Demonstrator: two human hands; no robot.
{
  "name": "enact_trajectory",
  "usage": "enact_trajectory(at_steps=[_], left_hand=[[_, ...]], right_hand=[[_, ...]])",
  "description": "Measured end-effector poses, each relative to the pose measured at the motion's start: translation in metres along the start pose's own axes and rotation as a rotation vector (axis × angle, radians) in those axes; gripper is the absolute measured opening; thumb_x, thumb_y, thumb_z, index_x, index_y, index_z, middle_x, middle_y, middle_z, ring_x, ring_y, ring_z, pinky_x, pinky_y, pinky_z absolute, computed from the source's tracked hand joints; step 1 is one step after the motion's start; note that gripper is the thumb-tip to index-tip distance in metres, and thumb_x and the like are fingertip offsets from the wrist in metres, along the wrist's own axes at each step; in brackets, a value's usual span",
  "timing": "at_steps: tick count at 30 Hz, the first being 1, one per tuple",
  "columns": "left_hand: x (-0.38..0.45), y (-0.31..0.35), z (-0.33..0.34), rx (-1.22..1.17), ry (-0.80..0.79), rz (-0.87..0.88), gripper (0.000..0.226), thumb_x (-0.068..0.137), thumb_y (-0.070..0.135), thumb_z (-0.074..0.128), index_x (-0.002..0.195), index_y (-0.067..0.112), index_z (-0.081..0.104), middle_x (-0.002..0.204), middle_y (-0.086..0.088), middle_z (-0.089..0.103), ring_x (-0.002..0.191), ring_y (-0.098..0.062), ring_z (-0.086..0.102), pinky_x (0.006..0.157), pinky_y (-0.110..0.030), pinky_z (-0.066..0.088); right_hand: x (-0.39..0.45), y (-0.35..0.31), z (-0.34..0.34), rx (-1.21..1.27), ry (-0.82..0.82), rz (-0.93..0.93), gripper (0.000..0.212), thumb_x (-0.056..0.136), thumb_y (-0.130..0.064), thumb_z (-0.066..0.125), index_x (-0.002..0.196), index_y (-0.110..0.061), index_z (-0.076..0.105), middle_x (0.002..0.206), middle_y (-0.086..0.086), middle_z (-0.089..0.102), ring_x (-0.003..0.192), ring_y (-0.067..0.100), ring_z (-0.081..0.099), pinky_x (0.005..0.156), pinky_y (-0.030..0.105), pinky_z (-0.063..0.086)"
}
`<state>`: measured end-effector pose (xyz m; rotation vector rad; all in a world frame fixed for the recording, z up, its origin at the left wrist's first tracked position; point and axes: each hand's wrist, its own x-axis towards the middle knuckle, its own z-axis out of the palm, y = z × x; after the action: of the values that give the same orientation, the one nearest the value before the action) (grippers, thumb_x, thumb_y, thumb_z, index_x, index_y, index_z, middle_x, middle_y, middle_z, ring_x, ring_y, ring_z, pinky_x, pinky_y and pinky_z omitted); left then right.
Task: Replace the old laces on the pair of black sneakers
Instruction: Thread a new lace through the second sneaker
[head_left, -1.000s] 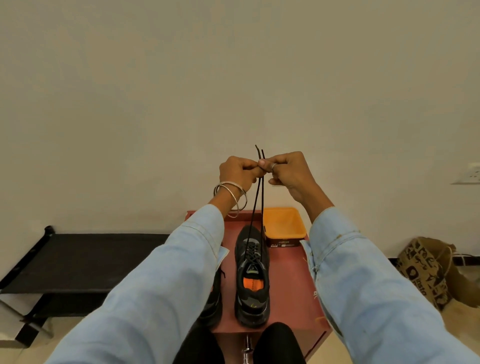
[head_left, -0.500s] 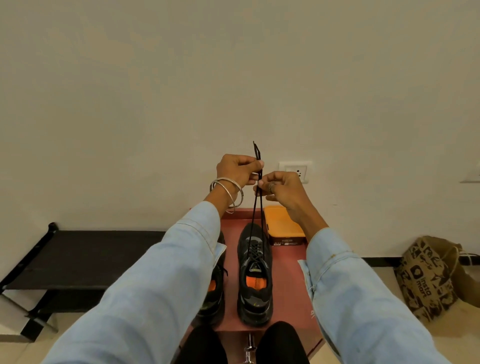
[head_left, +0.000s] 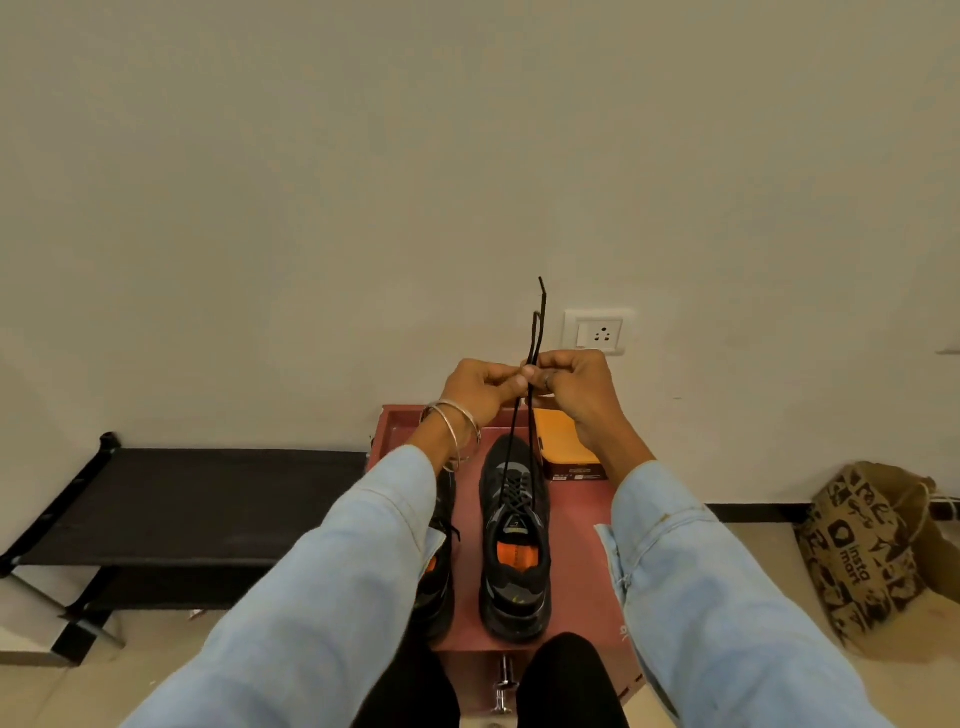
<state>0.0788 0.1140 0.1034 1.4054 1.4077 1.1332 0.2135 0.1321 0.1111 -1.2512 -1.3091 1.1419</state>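
Head view, looking down past two pale blue sleeves. A black sneaker (head_left: 514, 540) stands toe-away on a small red bench (head_left: 576, 566), laced partway up. Its partner (head_left: 439, 561) sits just to the left, mostly hidden under the left sleeve. The two ends of the black lace (head_left: 532, 353) rise taut from the upper eyelets to the raised hands, which meet above the toe. The left hand (head_left: 480, 384) and the right hand (head_left: 569, 382) each pinch the lace, fingers curled; the tips stick up unevenly, one higher. An orange box (head_left: 563, 447) lies behind the shoe. To do this step well, it likely helps to keep both strands equally tight and level the ends before threading further.
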Motion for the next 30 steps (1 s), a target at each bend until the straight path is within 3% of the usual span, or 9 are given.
enact_trajectory(at_steps=[3,7,11,15,20,23,25,28,30], left_hand=[[-0.002,-0.010,0.008,-0.050,0.112,-0.035,0.026,0.080,0.007,0.073,0.106,0.006,0.071,0.094,-0.011,0.073,0.086,-0.016,0.069,0.088,-0.034,0.055],[-0.003,-0.008,0.014,-0.097,0.197,-0.069,0.021,0.075,-0.002,0.075,0.096,0.000,0.072,0.078,-0.010,0.071,0.059,-0.010,0.068,0.058,-0.017,0.056],[-0.005,-0.009,0.010,-0.275,0.302,-0.129,0.006,0.079,-0.001,0.071,0.077,0.004,0.071,0.074,-0.012,0.070,0.063,-0.023,0.069,0.063,-0.030,0.060],[-0.009,-0.009,0.008,-0.619,0.234,-0.200,0.007,0.085,0.000,0.065,0.081,0.007,0.067,0.077,-0.006,0.070,0.060,-0.017,0.068,0.059,-0.027,0.058],[-0.008,-0.014,0.011,-0.355,0.101,-0.040,0.009,0.084,-0.001,0.065,0.092,0.003,0.068,0.089,-0.008,0.070,0.061,-0.018,0.069,0.062,-0.028,0.059],[-0.006,-0.012,0.009,-0.271,0.061,-0.021,0.009,0.084,-0.002,0.065,0.089,0.004,0.067,0.084,-0.010,0.069,0.059,-0.016,0.069,0.057,-0.025,0.058],[-0.004,-0.011,0.008,-0.246,0.065,-0.006,0.009,0.082,-0.004,0.066,0.089,0.002,0.067,0.078,-0.010,0.069,0.058,-0.013,0.069,0.056,-0.022,0.056],[-0.001,-0.011,0.007,-0.026,0.160,0.040,0.014,0.078,-0.001,0.072,0.091,0.000,0.072,0.071,-0.009,0.069,0.051,-0.001,0.064,0.053,-0.014,0.052],[0.003,-0.013,0.004,0.097,0.215,0.072,0.013,0.075,0.004,0.076,0.088,0.007,0.075,0.075,-0.008,0.071,0.056,-0.002,0.062,0.064,-0.020,0.055]], right_hand=[[0.002,0.002,0.002,-0.032,0.008,-0.030,0.010,0.081,-0.002,0.073,0.091,-0.004,0.073,0.083,0.011,0.073,0.080,0.022,0.071,0.071,0.034,0.058],[0.003,0.005,0.004,-0.068,0.057,-0.029,0.013,0.078,-0.002,0.075,0.091,-0.003,0.073,0.082,0.011,0.073,0.077,0.023,0.071,0.071,0.034,0.059],[0.000,0.009,0.002,0.058,0.217,0.099,0.009,0.083,0.000,0.069,0.077,-0.005,0.069,0.076,0.014,0.071,0.059,0.019,0.066,0.061,0.031,0.057],[0.000,0.011,0.000,0.065,0.289,0.212,0.011,0.083,0.001,0.068,0.072,-0.001,0.068,0.069,0.015,0.069,0.050,0.018,0.059,0.055,0.029,0.053],[0.000,0.006,0.002,-0.189,0.041,0.175,0.019,0.081,0.004,0.065,0.069,-0.010,0.070,0.064,0.007,0.065,0.050,0.011,0.052,0.051,0.025,0.045],[0.000,0.003,0.001,-0.126,-0.067,0.190,0.015,0.085,0.009,0.060,0.085,-0.001,0.071,0.059,0.005,0.062,0.046,0.008,0.055,0.046,0.020,0.043],[-0.002,0.003,-0.002,-0.068,-0.094,0.204,0.015,0.086,0.011,0.058,0.088,0.001,0.069,0.055,0.003,0.062,0.043,0.006,0.056,0.046,0.019,0.045],[-0.001,0.006,-0.006,-0.051,-0.053,0.196,0.015,0.083,0.011,0.062,0.083,-0.003,0.068,0.065,0.009,0.066,0.052,0.013,0.058,0.053,0.024,0.050],[-0.001,0.008,-0.007,-0.049,0.000,0.209,0.013,0.082,0.009,0.064,0.084,-0.004,0.065,0.070,0.012,0.069,0.053,0.016,0.060,0.053,0.026,0.051]])
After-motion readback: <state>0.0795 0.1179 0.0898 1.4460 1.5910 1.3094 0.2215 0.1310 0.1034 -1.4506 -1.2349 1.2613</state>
